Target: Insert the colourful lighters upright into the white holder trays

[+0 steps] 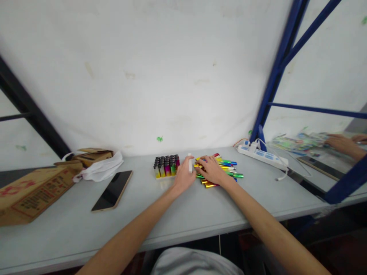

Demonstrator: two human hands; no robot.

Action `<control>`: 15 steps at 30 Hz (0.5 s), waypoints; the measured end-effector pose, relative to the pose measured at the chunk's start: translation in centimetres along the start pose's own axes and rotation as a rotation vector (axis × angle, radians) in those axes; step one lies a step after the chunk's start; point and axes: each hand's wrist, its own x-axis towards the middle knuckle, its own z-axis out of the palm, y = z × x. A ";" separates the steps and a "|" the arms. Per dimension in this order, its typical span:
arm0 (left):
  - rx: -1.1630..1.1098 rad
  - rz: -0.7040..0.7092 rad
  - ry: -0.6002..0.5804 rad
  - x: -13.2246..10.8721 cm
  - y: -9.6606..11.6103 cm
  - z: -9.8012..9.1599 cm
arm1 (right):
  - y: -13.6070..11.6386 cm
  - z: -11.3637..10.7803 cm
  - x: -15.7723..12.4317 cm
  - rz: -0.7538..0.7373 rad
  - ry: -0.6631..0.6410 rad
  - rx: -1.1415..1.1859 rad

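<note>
My left hand [184,175] is closed around a small white upright piece [190,165], whose exact kind I cannot make out. Just left of it, rows of lighters [166,167] with black tops and yellow, purple and green bodies stand packed together. My right hand [211,169] rests over a loose pile of shiny, metallic-coloured sticks [212,185], its fingers bent and apart. The fingertips touch the pile at its left side; I cannot tell whether a stick is between them. Gold, green, blue and red ones poke out around that hand.
A phone [112,191] lies left on the grey table [183,225]. Beyond it are a cardboard box [37,191] and a white plastic bag [100,168]. A white power strip [262,156] sits right, beside a blue metal frame [269,91]. Another person's hands [345,145] show at far right.
</note>
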 end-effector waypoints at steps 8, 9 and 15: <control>-0.017 0.131 0.052 0.1 -1.1 0.4 | -0.5 0.7 -0.4 -0.118 -0.025 0.020; -0.006 0.145 0.056 0.1 -1.2 0.5 | -0.3 0.5 -0.4 -0.140 -0.026 0.033; 0.038 0.217 0.149 0.9 1.2 -2.0 | 0.3 -1.4 -0.5 -0.187 -0.044 0.155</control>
